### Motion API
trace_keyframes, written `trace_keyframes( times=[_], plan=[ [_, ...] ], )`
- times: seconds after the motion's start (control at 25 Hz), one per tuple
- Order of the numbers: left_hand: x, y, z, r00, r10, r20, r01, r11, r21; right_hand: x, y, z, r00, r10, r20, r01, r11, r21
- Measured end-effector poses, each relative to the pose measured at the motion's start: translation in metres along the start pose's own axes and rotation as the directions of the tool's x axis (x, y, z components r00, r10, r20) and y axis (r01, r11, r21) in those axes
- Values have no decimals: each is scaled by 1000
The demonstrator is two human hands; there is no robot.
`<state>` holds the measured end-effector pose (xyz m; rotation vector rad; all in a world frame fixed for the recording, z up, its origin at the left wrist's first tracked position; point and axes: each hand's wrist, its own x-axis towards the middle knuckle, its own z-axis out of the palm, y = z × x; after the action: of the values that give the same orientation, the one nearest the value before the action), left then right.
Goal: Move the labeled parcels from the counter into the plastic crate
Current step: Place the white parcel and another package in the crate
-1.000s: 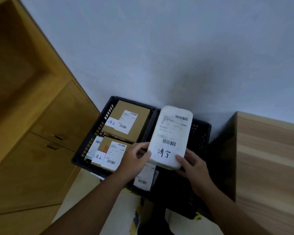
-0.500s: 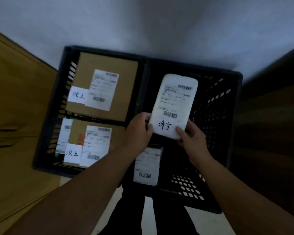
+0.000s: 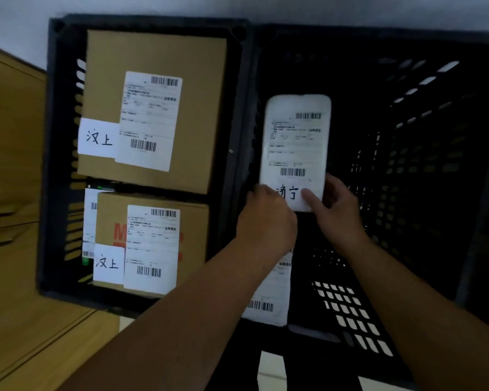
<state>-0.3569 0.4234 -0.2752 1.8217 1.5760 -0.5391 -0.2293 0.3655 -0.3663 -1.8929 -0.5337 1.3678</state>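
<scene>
A white soft parcel [image 3: 295, 145] with a shipping label and handwritten characters is held low inside the right-hand black plastic crate [image 3: 424, 142]. My left hand [image 3: 266, 218] grips its near left corner and my right hand [image 3: 336, 207] grips its near right corner, thumb on the label. Under my left forearm another white labeled parcel [image 3: 268, 300] lies in the same crate. The left-hand crate [image 3: 54, 165] holds two brown labeled boxes, one at the back [image 3: 198, 108] and one at the front [image 3: 192, 221].
A wooden cabinet [image 3: 12, 193] with drawer fronts stands to the left of the crates. A pale wall [image 3: 153, 4] runs behind them. Dark furniture borders the right crate at the far right edge. A thin white parcel [image 3: 89, 221] is tucked beside the front brown box.
The view has closed in on the crates. Both hands have carried the white parcel downward and deeper into the right-hand crate, still gripping its near end.
</scene>
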Motion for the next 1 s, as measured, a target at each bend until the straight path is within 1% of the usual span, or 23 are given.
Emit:
trace_keyframes(
  times=[0.08, 0.16, 0.28, 0.36, 0.44, 0.52, 0.56, 0.6, 0.64, 0.68, 0.72, 0.8, 0.84, 0.92, 1.0],
  plan=[
    [15, 0, 3, 994, -67, 83, 70, 997, -37, 7, 10, 9, 1000, -15, -16, 15, 998, -58],
    [28, 3, 3, 984, -109, 141, 121, 990, -73, 11, 21, 16, 999, -5, -50, 2, 998, -63],
    [35, 6, -4, 981, -112, 158, 124, 990, -71, 13, 29, 17, 996, 3, -87, -9, 998, -64],
    [31, 3, -10, 992, -57, 112, 66, 994, -84, 14, 31, 19, 996, 9, -91, -15, 998, -66],
    [19, -2, -16, 999, 37, 6, -36, 991, -130, 15, 29, 22, 997, 22, -81, -27, 998, -61],
    [2, -8, -21, 989, 116, -87, -132, 968, -212, 15, 21, 21, 998, 43, -50, -46, 998, -48],
    [-8, -12, -22, 984, 136, -112, -161, 950, -266, 14, 19, 18, 996, 73, -45, -74, 997, -14],
    [-17, -17, -21, 980, 148, -137, -184, 932, -311, 12, 19, 13, 988, 137, -69, -134, 990, 44],
    [-27, -22, -19, 974, 158, -162, -204, 921, -332, 8, 21, 8, 963, 244, -113, -231, 966, 115],
    [-35, -28, -16, 970, 164, -180, -216, 920, -326, 3, 27, 2, 922, 363, -138, -340, 926, 162],
    [-41, -33, -12, 968, 173, -181, -222, 928, -298, -4, 34, 0, 879, 460, -127, -439, 884, 162],
    [-49, -38, -2, 964, 214, -160, -244, 949, -200, -21, 49, 4, 818, 575, -7, -575, 818, 18],
    [-52, -38, 4, 957, 243, -155, -266, 953, -146, -29, 55, 9, 792, 608, 55, -607, 794, -34],
    [-59, -39, 12, 938, 294, -184, -310, 948, -65, -42, 59, 22, 765, 629, 137, -631, 775, -36],
    [-75, -42, 19, 921, 299, -251, -324, 944, -66, -50, 64, 31, 784, 600, 163, -609, 793, 11]
  ],
)
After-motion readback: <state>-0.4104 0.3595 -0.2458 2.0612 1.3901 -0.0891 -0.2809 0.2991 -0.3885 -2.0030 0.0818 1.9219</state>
